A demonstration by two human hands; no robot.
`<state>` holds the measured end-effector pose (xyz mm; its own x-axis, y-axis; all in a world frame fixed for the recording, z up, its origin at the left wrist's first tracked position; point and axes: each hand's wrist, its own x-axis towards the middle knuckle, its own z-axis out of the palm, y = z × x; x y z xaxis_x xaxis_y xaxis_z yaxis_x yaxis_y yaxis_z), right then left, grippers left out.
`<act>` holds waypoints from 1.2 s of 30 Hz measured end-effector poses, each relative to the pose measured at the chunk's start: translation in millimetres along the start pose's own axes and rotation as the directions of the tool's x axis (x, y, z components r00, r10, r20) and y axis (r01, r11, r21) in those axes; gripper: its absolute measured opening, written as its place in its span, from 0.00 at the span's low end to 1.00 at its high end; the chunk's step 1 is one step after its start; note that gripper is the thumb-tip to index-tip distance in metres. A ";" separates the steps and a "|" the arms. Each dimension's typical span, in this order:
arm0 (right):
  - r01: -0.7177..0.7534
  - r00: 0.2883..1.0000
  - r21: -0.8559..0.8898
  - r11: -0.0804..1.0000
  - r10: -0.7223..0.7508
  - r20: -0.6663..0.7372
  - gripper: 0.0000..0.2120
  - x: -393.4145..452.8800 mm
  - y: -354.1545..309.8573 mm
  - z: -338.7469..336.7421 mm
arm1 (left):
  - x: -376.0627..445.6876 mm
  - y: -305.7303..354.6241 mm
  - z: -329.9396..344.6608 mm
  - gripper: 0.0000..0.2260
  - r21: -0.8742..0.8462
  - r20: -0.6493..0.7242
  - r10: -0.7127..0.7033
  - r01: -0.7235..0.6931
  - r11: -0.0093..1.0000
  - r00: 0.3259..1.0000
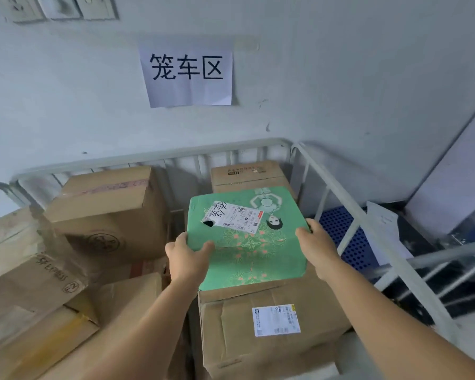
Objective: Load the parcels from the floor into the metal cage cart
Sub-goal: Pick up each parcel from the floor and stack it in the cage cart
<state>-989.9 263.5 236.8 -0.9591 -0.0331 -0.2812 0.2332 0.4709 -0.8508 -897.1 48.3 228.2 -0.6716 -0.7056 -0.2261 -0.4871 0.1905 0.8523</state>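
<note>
It was a parcel depot/storeroom: taped cardboard boxes (104, 212) w/ shipping labels left of the hands, metal cage cart (337, 198) around, paper sign (188, 76) above.

Counts: one green parcel (247, 237), centre of frame. Brown cardboard boxes, about six visible: two at the back, three or so at lower left, one at lower centre. One metal cage cart (337, 187). One paper sign (188, 76), upper centre. Two hands.
</note>
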 end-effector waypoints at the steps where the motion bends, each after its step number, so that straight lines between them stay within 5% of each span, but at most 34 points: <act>1: -0.028 1.000 -0.001 1.000 0.028 0.014 0.11 7.2 11.2 -3.5 | 0.8 -4.8 13.1 0.27 -0.002 0.010 -0.021 0.021 1.000 1.000; 10: -0.204 0.977 -0.030 0.979 0.206 0.064 0.15 76.0 80.4 -17.0 | 15.4 -46.3 105.9 0.20 -0.024 0.092 -0.207 0.210 0.977 0.974; 19: -0.241 0.964 -0.108 0.964 0.251 0.084 0.18 122.8 111.8 -16.5 | 25.1 -67.5 148.8 0.33 0.107 0.164 -0.241 0.226 0.968 0.956; 25: -0.259 0.961 -0.145 0.955 0.270 0.062 0.23 138.6 126.8 -10.0 | 36.0 -71.1 159.6 0.33 0.371 0.231 -0.205 0.109 0.922 0.951; 28: -0.302 0.949 -0.175 0.937 0.313 0.039 0.33 132.6 128.4 0.6 | 50.1 -65.7 161.7 0.32 0.455 0.288 -0.178 0.029 0.890 0.941; 31: -0.371 0.926 -0.159 0.915 0.377 0.008 0.43 111.5 119.2 15.2 | 75.9 -60.5 162.4 0.39 0.593 0.331 -0.074 -0.146 0.792 0.941; 36: -0.320 0.925 -0.192 0.928 0.350 0.148 0.46 74.2 113.8 47.6 | 111.2 -56.9 162.3 0.54 0.713 0.451 -0.010 -0.354 0.605 0.892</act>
<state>-1026.8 272.6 98.0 -0.7820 0.0036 -0.6232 0.4924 0.6167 -0.6142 -1034.6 69.7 77.9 -0.8461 -0.3235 -0.4236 -0.4555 0.8516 0.2595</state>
